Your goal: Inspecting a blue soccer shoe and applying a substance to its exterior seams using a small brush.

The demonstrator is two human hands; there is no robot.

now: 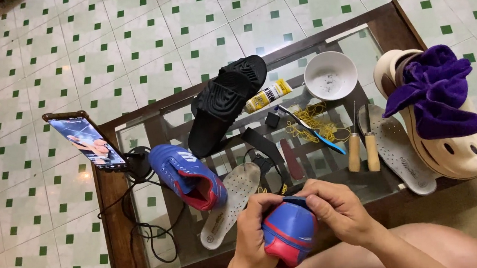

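Right now both hands grip a blue and red shoe (289, 234) just off the near edge of the glass-topped counter (113, 222), above the person's knees. Its long axis points toward the person, with the rounded end facing the camera. The left hand (253, 228) wraps the shoe's left side, fingers curled shut on it; the right hand (339, 209) pinches the upper rim from the right. Its twin, the other blue shoe (187, 177), lies further left on the counter, beside a pale insole (230, 202)

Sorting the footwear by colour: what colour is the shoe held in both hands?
The shoe is blue with red trim, seen best in the head view.
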